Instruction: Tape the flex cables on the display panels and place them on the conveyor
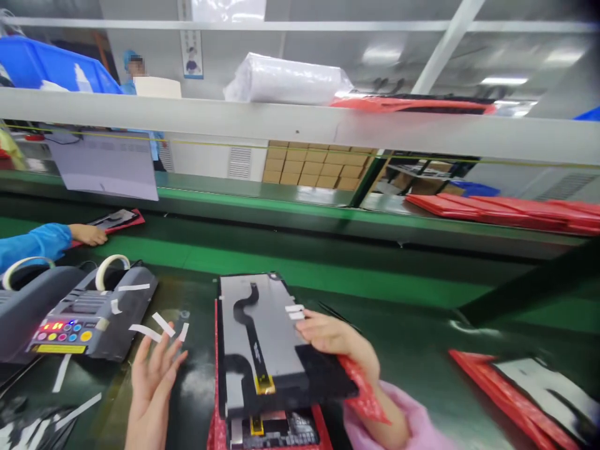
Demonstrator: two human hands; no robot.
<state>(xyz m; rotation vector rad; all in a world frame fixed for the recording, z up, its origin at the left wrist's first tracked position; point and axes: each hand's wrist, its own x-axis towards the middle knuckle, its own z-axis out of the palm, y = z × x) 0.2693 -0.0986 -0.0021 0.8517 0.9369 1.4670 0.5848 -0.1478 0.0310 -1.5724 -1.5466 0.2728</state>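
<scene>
A flat display panel [281, 350] with a grey back, black border and black ribbon cable lies at a slant over another panel [290, 431] on red bubble wrap. My right hand [335, 337] grips its right edge, fingers on top and thumb hidden. Two short white tape strips [295, 312] sit on that edge at my fingertips. To the left of the panel, my left hand [154, 381] is raised with fingers spread. Several white tape pieces [163, 324] cling to its fingertips; it grasps nothing.
Left stands a grey tape dispenser [94, 319] with a tape roll [112, 270] and lit buttons. A co-worker's hand [89, 234] touches a red-wrapped panel beyond it. Another panel [548, 394] on red wrap lies right. Red packets [506, 211] rest on the shelf behind.
</scene>
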